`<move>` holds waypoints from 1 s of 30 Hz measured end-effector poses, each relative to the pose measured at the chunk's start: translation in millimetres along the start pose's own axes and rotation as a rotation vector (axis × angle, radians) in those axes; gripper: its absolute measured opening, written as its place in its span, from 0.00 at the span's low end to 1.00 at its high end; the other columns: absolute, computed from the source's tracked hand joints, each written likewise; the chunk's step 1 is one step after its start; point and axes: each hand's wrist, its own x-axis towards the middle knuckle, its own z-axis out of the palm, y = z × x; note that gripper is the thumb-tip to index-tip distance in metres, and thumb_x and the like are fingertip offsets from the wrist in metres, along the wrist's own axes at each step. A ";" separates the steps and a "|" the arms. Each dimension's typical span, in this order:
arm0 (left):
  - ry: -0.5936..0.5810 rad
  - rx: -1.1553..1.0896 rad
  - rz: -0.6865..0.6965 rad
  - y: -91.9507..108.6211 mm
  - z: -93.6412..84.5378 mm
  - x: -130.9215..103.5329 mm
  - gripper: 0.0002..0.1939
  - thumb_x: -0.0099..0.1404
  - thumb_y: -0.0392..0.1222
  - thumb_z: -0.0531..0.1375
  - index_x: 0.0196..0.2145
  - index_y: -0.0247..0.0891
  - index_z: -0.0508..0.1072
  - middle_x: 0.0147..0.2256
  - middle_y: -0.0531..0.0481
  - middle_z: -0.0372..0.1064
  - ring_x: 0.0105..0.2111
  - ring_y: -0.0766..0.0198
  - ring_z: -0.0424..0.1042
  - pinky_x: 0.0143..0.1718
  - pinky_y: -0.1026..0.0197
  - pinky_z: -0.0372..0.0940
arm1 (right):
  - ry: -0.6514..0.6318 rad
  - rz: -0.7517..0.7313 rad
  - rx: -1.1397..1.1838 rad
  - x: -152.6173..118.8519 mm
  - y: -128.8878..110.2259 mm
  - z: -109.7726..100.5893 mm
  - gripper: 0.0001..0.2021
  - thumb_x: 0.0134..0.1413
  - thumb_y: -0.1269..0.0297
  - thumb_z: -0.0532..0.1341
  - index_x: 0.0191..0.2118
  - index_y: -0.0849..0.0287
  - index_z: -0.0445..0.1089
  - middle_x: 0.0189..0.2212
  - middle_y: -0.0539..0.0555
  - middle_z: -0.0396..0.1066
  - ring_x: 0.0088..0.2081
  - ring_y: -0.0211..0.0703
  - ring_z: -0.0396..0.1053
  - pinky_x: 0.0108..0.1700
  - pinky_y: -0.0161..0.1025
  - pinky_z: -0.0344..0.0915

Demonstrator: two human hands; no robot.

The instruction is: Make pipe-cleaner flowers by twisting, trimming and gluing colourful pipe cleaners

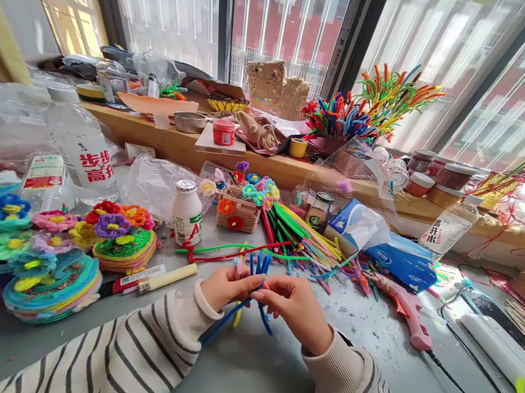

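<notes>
Both hands meet over the near middle of the grey table (259,386). A small bunch of blue pipe cleaners (259,264) is pinched between the fingers of my left hand (230,288). My right hand (294,307) grips the same bunch from the other side, thumb and forefinger together. Bent blue tips stand up above the fingers, and longer blue ends hang down below. A yellow pipe cleaner (237,317) shows just under the left fingers. Where the strands cross is partly hidden by the fingertips.
Colourful pipe-cleaner flowers (36,238) stand at left, near a glue stick (167,278) and a white bottle (188,214). Loose pipe cleaners (303,237) lie beyond my hands. At right are a pink glue gun (407,311) with its cord and a blue tissue pack (401,260).
</notes>
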 end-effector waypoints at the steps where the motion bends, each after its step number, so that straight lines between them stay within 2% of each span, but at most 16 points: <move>1: -0.012 -0.026 -0.022 1.7 0.9 -0.9 0.16 0.38 0.49 0.60 0.16 0.31 0.67 0.12 0.57 0.57 0.15 0.73 0.58 0.17 0.68 0.57 | -0.013 0.023 0.016 -0.2 -0.2 -0.1 0.14 0.36 0.56 0.58 0.21 0.64 0.66 0.14 0.48 0.60 0.16 0.31 0.56 0.17 0.28 0.54; 3: 0.028 -0.076 -0.033 6.5 1.8 -2.3 0.15 0.37 0.48 0.61 0.17 0.31 0.67 0.13 0.57 0.59 0.16 0.73 0.59 0.19 0.68 0.58 | -0.026 0.048 0.038 -0.2 -0.1 -0.5 0.14 0.36 0.56 0.58 0.19 0.64 0.65 0.13 0.47 0.59 0.15 0.30 0.56 0.16 0.28 0.53; 7: 0.148 -0.116 0.050 15.2 0.9 -3.6 0.16 0.32 0.42 0.64 0.20 0.30 0.68 0.17 0.55 0.64 0.20 0.70 0.63 0.23 0.66 0.62 | -0.050 0.060 0.060 1.0 2.0 -2.1 0.12 0.37 0.59 0.58 0.18 0.64 0.63 0.13 0.46 0.58 0.15 0.30 0.56 0.17 0.28 0.52; 10: 0.168 -0.164 0.028 16.0 -1.0 -3.0 0.16 0.30 0.40 0.65 0.20 0.30 0.68 0.19 0.53 0.67 0.22 0.67 0.66 0.25 0.64 0.63 | -0.075 0.056 0.103 1.9 3.3 -2.3 0.11 0.37 0.60 0.59 0.19 0.63 0.62 0.13 0.46 0.58 0.16 0.30 0.56 0.17 0.28 0.51; 14: 0.218 -0.232 -0.013 13.3 -4.5 -1.0 0.12 0.30 0.38 0.65 0.16 0.31 0.67 0.18 0.55 0.66 0.21 0.70 0.66 0.26 0.66 0.63 | -0.034 0.048 0.205 3.3 3.4 -3.1 0.11 0.37 0.61 0.59 0.18 0.63 0.60 0.14 0.46 0.57 0.17 0.29 0.54 0.18 0.28 0.50; 16: 0.208 -0.282 -0.028 12.3 -6.1 -0.1 0.12 0.30 0.38 0.65 0.16 0.32 0.68 0.18 0.56 0.67 0.21 0.70 0.66 0.27 0.67 0.63 | 0.012 0.052 0.287 4.2 3.7 -4.1 0.11 0.38 0.61 0.59 0.17 0.63 0.59 0.13 0.45 0.57 0.16 0.28 0.52 0.18 0.28 0.48; 21: 0.096 -0.386 -0.096 8.1 -3.6 0.4 0.10 0.33 0.37 0.65 0.17 0.32 0.69 0.16 0.54 0.67 0.20 0.70 0.66 0.25 0.67 0.62 | 0.144 0.044 0.553 4.5 5.5 -2.4 0.09 0.38 0.63 0.59 0.19 0.62 0.60 0.13 0.44 0.54 0.17 0.27 0.49 0.20 0.28 0.47; 25: 0.092 -0.429 -0.184 2.8 2.8 -0.7 0.07 0.38 0.36 0.63 0.17 0.33 0.67 0.15 0.53 0.67 0.20 0.69 0.67 0.24 0.68 0.63 | 0.248 0.056 0.678 3.2 5.4 1.5 0.08 0.38 0.64 0.60 0.21 0.62 0.60 0.15 0.44 0.54 0.18 0.27 0.50 0.21 0.28 0.49; 27: 0.087 -0.418 -0.204 2.5 1.9 -0.9 0.07 0.39 0.36 0.63 0.17 0.34 0.67 0.15 0.53 0.66 0.19 0.69 0.66 0.23 0.67 0.63 | 0.223 0.066 0.678 3.3 4.8 -0.1 0.08 0.39 0.64 0.60 0.21 0.61 0.60 0.15 0.44 0.54 0.18 0.27 0.50 0.21 0.28 0.49; 30: 0.061 -0.365 -0.203 8.3 -7.7 0.1 0.08 0.38 0.36 0.63 0.17 0.34 0.67 0.15 0.55 0.65 0.20 0.69 0.66 0.23 0.66 0.63 | 0.094 0.070 0.578 3.8 2.5 -8.7 0.09 0.39 0.63 0.59 0.20 0.62 0.59 0.13 0.43 0.55 0.16 0.27 0.50 0.19 0.27 0.48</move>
